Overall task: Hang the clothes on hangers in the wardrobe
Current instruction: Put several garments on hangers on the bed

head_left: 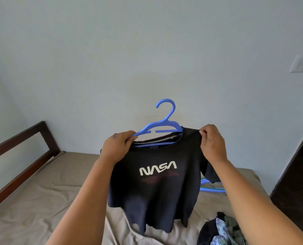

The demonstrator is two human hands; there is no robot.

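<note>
Shirt [157, 183] dark navy, white NASA print, half on blue hanger [162, 126].

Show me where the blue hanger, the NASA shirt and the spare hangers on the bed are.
blue hanger [166, 107], head view, on its hook.
NASA shirt [157, 188], head view, on the chest below the lettering.
spare hangers [211, 189], head view, on the blue bars lying on the bed.

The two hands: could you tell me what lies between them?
In the head view, the blue hanger and the NASA T-shirt's neckline span between left hand and right hand.
</note>
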